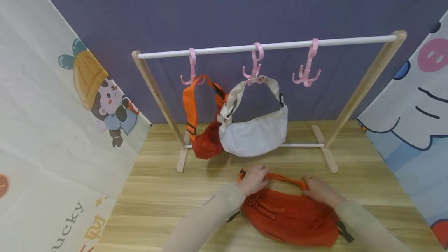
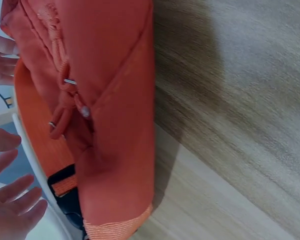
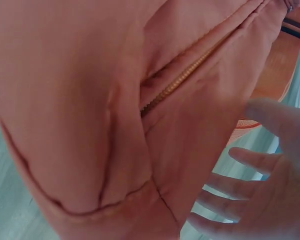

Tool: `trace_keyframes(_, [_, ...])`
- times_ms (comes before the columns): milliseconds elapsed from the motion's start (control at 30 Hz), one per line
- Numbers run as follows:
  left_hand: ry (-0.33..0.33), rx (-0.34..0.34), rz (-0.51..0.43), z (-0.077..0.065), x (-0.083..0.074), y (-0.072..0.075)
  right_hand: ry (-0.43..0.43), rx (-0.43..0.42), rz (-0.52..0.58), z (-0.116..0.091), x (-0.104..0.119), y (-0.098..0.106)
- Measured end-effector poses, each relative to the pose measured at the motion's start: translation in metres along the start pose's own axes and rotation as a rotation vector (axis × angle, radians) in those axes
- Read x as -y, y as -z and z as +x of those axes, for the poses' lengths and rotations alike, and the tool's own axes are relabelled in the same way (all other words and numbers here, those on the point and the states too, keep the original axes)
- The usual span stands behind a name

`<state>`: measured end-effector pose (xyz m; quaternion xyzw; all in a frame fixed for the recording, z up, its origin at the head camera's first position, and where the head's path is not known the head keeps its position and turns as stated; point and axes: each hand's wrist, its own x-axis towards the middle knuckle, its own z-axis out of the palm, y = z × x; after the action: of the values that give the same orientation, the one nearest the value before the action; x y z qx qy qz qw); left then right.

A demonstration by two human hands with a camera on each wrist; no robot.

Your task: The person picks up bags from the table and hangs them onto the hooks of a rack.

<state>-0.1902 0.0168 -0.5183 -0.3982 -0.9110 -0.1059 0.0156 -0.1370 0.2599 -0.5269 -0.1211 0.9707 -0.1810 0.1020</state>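
Observation:
A red-orange waist bag (image 1: 292, 221) lies on the wooden table in front of the rack, its orange strap (image 1: 285, 178) arched along the far side. In the head view my left hand (image 1: 254, 181) is at the strap's left part, and my right hand (image 1: 320, 190) is by its right end. The left wrist view shows the left hand's fingers (image 2: 20, 197) spread apart beside the strap and its black buckle (image 2: 67, 197). Over in the right wrist view, the right hand's fingers (image 3: 235, 187) are extended and separated next to the bag, the thumb near its edge.
Behind stands a rack with a white bar (image 1: 224, 49) and wooden legs. An orange-red bag (image 1: 206, 143) hangs from the left pink hook (image 1: 192, 67), a white bag (image 1: 255, 135) from the middle hook (image 1: 254, 63). Another pink hook (image 1: 308, 67) hangs at right.

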Motion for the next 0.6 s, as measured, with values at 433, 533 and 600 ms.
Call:
trace_keyframes(433, [0.118,0.141,0.013,-0.002,0.005,-0.015,0.043,-0.057,-0.075,0.001,0.002,-0.005])
trace_keyframes(533, [0.143,0.164,0.027,-0.004,0.004,-0.014,0.046,-0.06,-0.093,0.001,0.002,-0.006])
trace_keyframes(600, [0.155,0.179,0.035,-0.005,0.003,-0.013,0.046,-0.055,-0.096,0.001,0.003,-0.006])
